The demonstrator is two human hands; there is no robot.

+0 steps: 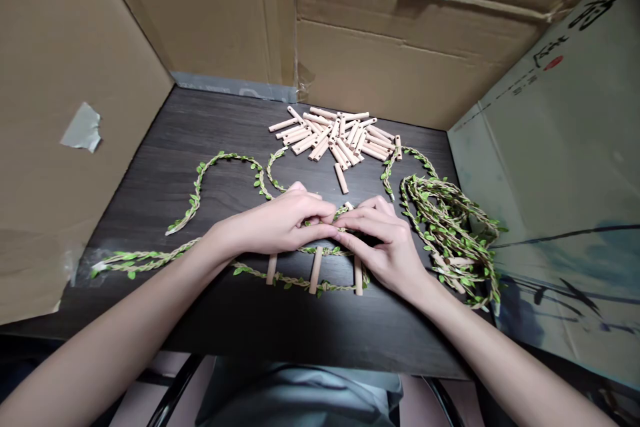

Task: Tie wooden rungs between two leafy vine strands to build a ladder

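Note:
My left hand and my right hand meet over the middle of the table, fingertips pinched together on the leafy twine. That twine is a braided tan cord with small green leaves; one length curves out to the left from under my left hand. Just below my hands lies a small ladder of the same twine, with short wooden rungs across it. Another rung end pokes up between my hands. The exact spot where the fingers meet is hidden behind them.
A pile of drilled wooden pegs lies at the back, with one loose peg in front. Coiled leafy twine is heaped at the right. Cardboard walls enclose the dark table at the back and sides.

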